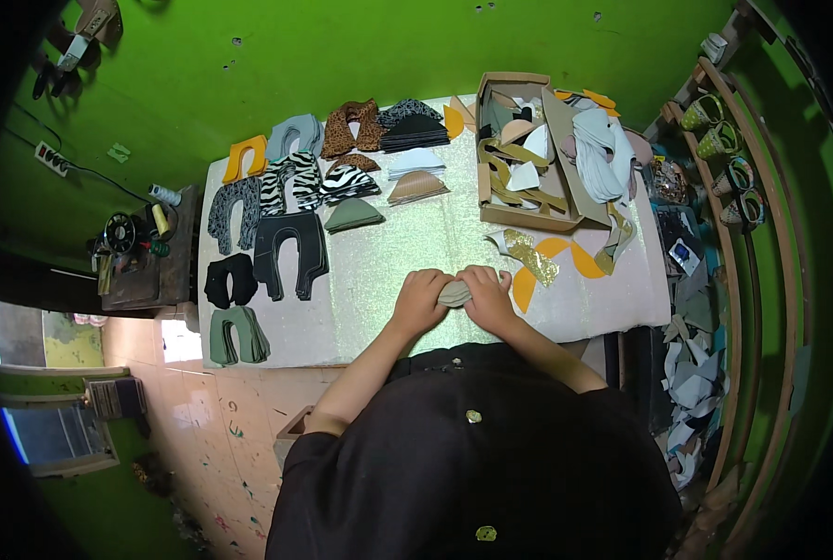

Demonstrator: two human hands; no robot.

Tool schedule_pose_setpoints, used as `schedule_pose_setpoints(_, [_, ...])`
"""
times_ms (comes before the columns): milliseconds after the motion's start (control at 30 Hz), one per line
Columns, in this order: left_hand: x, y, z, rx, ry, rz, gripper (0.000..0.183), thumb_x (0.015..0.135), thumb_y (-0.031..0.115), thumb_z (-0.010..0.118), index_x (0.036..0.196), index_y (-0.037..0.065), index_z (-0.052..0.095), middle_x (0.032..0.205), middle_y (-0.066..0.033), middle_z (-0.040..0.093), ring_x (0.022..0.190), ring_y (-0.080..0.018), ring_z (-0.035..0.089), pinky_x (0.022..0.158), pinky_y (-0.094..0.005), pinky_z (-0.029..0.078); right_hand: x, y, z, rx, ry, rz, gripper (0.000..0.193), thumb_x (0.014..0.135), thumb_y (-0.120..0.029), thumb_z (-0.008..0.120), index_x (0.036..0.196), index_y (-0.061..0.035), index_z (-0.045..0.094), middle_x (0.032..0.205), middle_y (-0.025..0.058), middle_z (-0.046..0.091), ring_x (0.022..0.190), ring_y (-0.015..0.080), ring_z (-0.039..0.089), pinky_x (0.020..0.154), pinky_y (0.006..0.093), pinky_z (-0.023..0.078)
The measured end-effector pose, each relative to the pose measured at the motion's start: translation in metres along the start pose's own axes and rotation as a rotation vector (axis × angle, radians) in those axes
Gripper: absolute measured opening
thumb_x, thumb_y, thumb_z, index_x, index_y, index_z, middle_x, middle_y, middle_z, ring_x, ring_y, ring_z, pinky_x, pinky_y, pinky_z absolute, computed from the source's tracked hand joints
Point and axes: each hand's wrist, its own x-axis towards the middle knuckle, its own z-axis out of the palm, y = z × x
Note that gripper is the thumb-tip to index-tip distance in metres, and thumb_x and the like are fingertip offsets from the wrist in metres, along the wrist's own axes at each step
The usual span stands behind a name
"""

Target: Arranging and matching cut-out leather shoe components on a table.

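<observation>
Pinching a small beige cut piece (454,293) between both hands, I have it just below the middle of the frame, on the near edge of the glittery pale table cover (379,271). My left hand (420,301) closes on its left end and my right hand (487,297) on its right end, fingers curled over it, so the piece sits directly between them with its long axis running left to right across the frame. Both hands touch it and neither looks nearer than the other; how hard the fingers press I cannot tell, since the knuckles hide the tips. Just right of my right hand lie orange curved pieces (566,261) and a gold glitter strip (533,257); above them, toward the upper right, stands a cardboard box (529,154) of offcuts. Stacked shoe-upper pieces (290,247) in black, grey, zebra and leopard fill the left side, well apart from my hands
</observation>
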Motion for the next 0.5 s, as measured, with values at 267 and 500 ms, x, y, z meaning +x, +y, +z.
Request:
schedule_pose_setpoints(267, [-0.011, -0.008, 0.013, -0.009, 0.067, -0.125, 0.038, 0.073, 0.014, 0.062, 0.11, 0.006, 0.054, 0.105, -0.0108, 0.055, 0.1, -0.0293, 0.05, 0.088, -0.0405, 0.033, 0.006, 0.004, 0.006, 0.003, -0.063, 0.087, 0.035, 0.074, -0.013, 0.057, 0.109, -0.014, 0.053, 0.109, 0.0039, 0.053, 0.109, 0.0225, 0.046, 0.092, 0.0502, 0.025])
schedule_pose_setpoints(500, [-0.005, 0.004, 0.029, 0.039, 0.014, -0.207, 0.04, 0.076, 0.015, 0.056, 0.115, 0.007, 0.05, 0.11, -0.011, 0.052, 0.106, -0.0274, 0.045, 0.087, -0.0423, 0.029, 0.007, 0.004, 0.016, -0.172, 0.022, 0.078, 0.045, 0.075, -0.013, 0.058, 0.118, -0.0119, 0.048, 0.104, 0.0062, 0.056, 0.107, 0.0222, 0.049, 0.091, 0.0482, 0.027])
